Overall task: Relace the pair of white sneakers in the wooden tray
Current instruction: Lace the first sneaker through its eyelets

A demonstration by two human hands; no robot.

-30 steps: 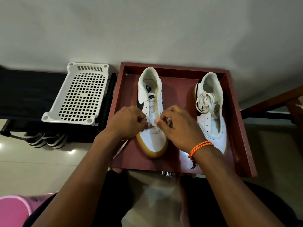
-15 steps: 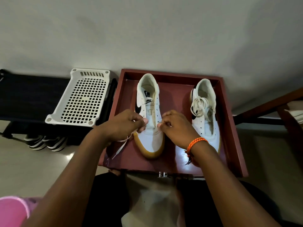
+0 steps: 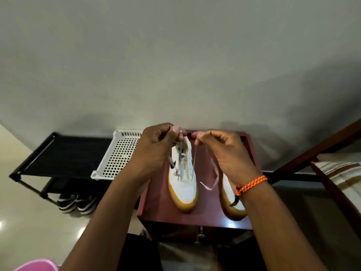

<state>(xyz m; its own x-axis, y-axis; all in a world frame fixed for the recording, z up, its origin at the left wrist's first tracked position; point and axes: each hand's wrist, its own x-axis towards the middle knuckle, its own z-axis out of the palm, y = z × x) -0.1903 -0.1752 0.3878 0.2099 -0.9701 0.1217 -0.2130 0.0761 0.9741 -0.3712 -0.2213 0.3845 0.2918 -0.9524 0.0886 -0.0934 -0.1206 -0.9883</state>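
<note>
Two white sneakers with tan soles lie in the dark red wooden tray (image 3: pixel 195 220). The left sneaker (image 3: pixel 184 184) has a white lace (image 3: pixel 193 163) running up from its lower eyelets. My left hand (image 3: pixel 156 151) pinches one end of that lace above the shoe's heel opening. My right hand (image 3: pixel 220 151), with an orange braided band on the wrist, pinches the other end, whose loose tail (image 3: pixel 212 182) hangs down between the shoes. The right sneaker (image 3: pixel 232 200) is mostly hidden behind my right hand and forearm.
A white perforated plastic basket (image 3: pixel 119 155) sits on a black shoe rack (image 3: pixel 64 153) left of the tray, with dark striped shoes (image 3: pixel 77 203) under it. A dark wooden frame and striped fabric (image 3: pixel 340 169) stand at the right. A pink object (image 3: pixel 37 266) shows at bottom left.
Both hands have risen from the left sneaker's toe end to above its heel, drawing the two lace ends up and taut. The camera has tilted upward, so the tray sits lower in view.
</note>
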